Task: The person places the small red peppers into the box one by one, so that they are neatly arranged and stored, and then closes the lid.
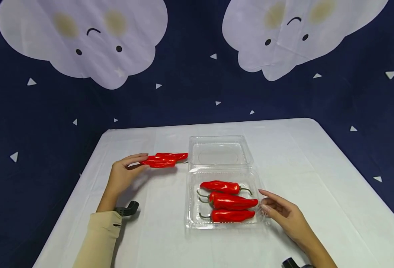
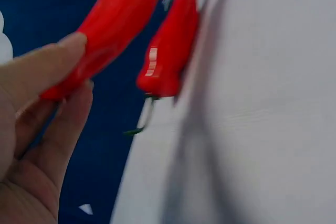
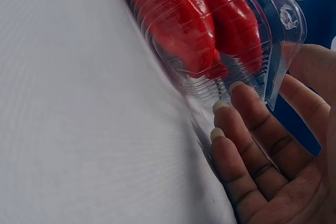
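So far I judge the packing a little over halfway: my left hand [image 1: 124, 175] pinches one glossy red chili pepper [image 1: 160, 163] by its end between thumb and fingers, held just above the table to the left of the box, and a second loose red pepper [image 1: 172, 156] lies right against it; whether my fingers hold that one too I cannot tell, since the left wrist view is blurred. To the right, the clear plastic hinged clamshell box [image 1: 191, 219] stands open, its lid [image 1: 219, 152] laid flat behind the tray, and what look like four red peppers with green stems [image 1: 231, 203] already lie inside, side by side. My right hand [image 1: 282, 214] rests at the box's right wall, fingers relaxed and straight, their tips touching the ribbed plastic without gripping it. Left to do, as I read it: the two outside peppers go in and the lid comes down. Everything sits on a white tablecloth [image 1: 317, 167]; behind hangs a dark blue backdrop [image 1: 190, 89] with white smiling clouds and small triangles.
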`<state>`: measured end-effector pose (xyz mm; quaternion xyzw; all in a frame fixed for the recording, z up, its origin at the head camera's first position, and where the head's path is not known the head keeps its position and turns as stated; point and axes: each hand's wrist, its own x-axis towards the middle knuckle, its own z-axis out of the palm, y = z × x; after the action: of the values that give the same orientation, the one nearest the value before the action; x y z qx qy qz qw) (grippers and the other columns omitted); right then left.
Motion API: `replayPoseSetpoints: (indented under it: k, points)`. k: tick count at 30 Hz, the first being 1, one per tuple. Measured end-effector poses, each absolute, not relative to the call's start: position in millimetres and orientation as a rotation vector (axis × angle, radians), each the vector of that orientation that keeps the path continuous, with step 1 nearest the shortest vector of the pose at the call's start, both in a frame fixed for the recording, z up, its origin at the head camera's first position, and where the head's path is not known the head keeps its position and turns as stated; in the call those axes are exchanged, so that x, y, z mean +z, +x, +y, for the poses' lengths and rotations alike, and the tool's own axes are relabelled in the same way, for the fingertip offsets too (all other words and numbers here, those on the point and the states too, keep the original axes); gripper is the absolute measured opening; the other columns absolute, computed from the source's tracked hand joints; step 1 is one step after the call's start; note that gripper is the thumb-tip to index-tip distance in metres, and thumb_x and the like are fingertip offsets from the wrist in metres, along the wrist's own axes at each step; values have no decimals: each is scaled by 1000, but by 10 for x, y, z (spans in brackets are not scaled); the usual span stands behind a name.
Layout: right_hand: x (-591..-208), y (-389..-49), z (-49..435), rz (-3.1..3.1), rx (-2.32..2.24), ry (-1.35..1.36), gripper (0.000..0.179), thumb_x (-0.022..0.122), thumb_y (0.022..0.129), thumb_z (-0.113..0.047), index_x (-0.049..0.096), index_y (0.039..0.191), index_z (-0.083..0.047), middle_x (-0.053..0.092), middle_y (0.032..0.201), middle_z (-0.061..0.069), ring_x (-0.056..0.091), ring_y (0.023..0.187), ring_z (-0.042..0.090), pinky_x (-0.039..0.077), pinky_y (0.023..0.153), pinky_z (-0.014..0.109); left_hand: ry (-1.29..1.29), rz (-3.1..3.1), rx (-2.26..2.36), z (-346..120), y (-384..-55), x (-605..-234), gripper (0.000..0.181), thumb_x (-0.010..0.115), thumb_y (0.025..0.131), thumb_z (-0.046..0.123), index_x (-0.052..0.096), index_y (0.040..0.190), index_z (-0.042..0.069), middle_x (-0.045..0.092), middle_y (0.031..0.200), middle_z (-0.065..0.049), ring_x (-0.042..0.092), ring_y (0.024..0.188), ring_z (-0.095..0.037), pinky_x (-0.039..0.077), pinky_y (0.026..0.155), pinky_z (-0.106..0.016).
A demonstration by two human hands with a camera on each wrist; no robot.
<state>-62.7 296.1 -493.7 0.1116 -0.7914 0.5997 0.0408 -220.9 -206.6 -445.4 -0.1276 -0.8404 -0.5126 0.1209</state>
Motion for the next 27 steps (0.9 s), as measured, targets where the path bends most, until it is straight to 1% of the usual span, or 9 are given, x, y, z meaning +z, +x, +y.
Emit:
replayPoseSetpoints:
  k: [3,5,10,13,19,24,27]
  points:
    - [-4936,-630,2959,-2425,1843,348,45,65,100,-5,57,144,-5,67,110,16,69,90,19,62,75,32,-313,-2458,-1359,-2080,-2231,-4365,35,86,83,7,78,117,5,72,124,-4,64,120,-19,53,86,-14]
    - [-4933,-632,2960,-2423,1847,351,45,65,100,-5,57,144,-5,67,110,16,69,90,19,62,75,32,-264,-2468,-1291,-2079,-2238,-4316,35,86,83,9,78,118,7,72,123,-4,64,119,-20,53,85,-12]
    - [-4919,-639,2985,-2425,1831,374,45,65,100,-4,57,144,-4,67,110,15,69,90,19,61,75,32,-227,-2412,-1426,-1906,-2200,-4200,37,85,85,15,77,120,8,71,127,-5,63,121,-19,53,90,-16]
    - [-4918,-641,2997,-2426,1832,367,45,65,100,-4,57,144,-5,67,110,15,69,90,19,61,75,32,-307,-2371,-1522,-1645,-2153,-4129,35,85,85,15,77,119,8,71,126,-4,63,121,-18,54,91,-18]
    - [-4949,-631,2992,-2421,1843,376,45,64,100,-4,56,145,-4,67,110,15,69,90,19,61,76,31,-590,-2303,-1630,-1039,-2071,-4091,33,87,80,4,79,111,3,73,120,-6,68,113,-22,57,86,-23]
    - [-4958,-632,2991,-2413,1839,391,45,64,100,-3,56,144,-5,67,109,15,69,89,19,61,75,31,-772,-2344,-1734,-581,-1948,-4188,31,87,80,8,80,110,8,74,119,-3,68,113,-20,58,88,-27]
    - [-4953,-639,2991,-2412,1834,396,45,65,100,-3,56,144,-4,67,109,15,69,89,19,61,75,31,-843,-2400,-1734,-380,-1849,-4279,30,87,81,8,80,110,7,74,118,-3,68,113,-19,58,88,-28]
